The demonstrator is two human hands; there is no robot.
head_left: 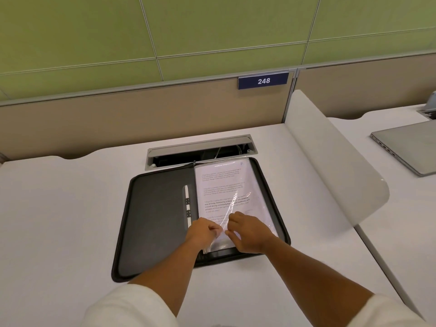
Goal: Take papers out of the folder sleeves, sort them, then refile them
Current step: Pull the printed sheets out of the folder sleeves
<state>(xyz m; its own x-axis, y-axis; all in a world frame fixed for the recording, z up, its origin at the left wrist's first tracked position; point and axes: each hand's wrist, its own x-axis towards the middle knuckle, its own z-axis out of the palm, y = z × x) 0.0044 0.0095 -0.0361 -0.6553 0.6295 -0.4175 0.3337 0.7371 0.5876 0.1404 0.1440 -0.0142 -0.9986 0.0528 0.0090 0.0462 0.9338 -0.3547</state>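
A black zip folder lies open on the white desk. Its left half is bare black lining with a white pen in a loop by the spine. On its right half lies a stack of clear plastic sleeves, the top one holding a printed paper. Both hands are at the near end of the stack. My left hand pinches the top sleeve's near edge with curled fingers. Right beside it, my right hand pinches the plastic, which is lifted and creased between the two hands.
A grey cable hatch stands open just behind the folder. A white curved divider rises to the right; beyond it a closed grey laptop lies on the neighbouring desk. A beige partition with a blue "248" sign backs the desk.
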